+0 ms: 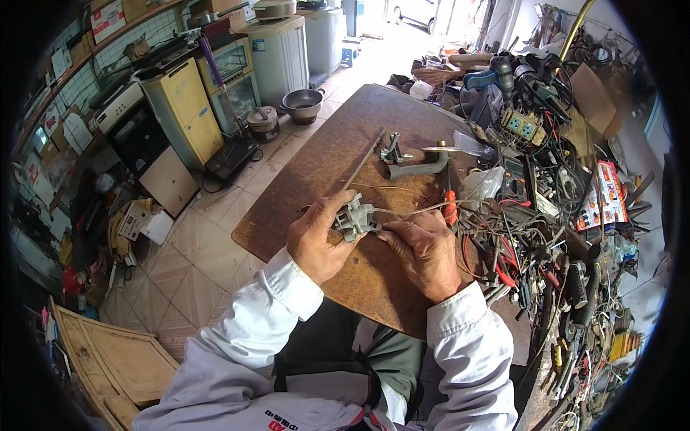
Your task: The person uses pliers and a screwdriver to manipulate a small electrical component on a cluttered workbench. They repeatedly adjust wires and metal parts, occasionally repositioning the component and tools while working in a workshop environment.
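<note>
My left hand (316, 241) grips a small grey cast-metal fitting (353, 215) over the brown worktable (295, 172). A thin tube or wire runs rightward from the fitting. My right hand (420, 251) is closed at the fitting's right side, thumb and fingers pinched; what exactly is between them is hidden. Beyond my hands lie a smaller metal piece (392, 151), a bent dark grey pipe (417, 169) with a brass-coloured end and a long thin rod (365, 158). Red-orange handled pliers (450, 207) lie just beyond my right hand.
Dense piles of tools, cables and parts (546, 251) crowd the right side. At left stand old appliances (183, 108), a pot (302, 104) and a cooker (262, 122) on the tiled floor (180, 258). A wooden panel (108, 352) is at lower left. A bright doorway (388, 36) is at the back.
</note>
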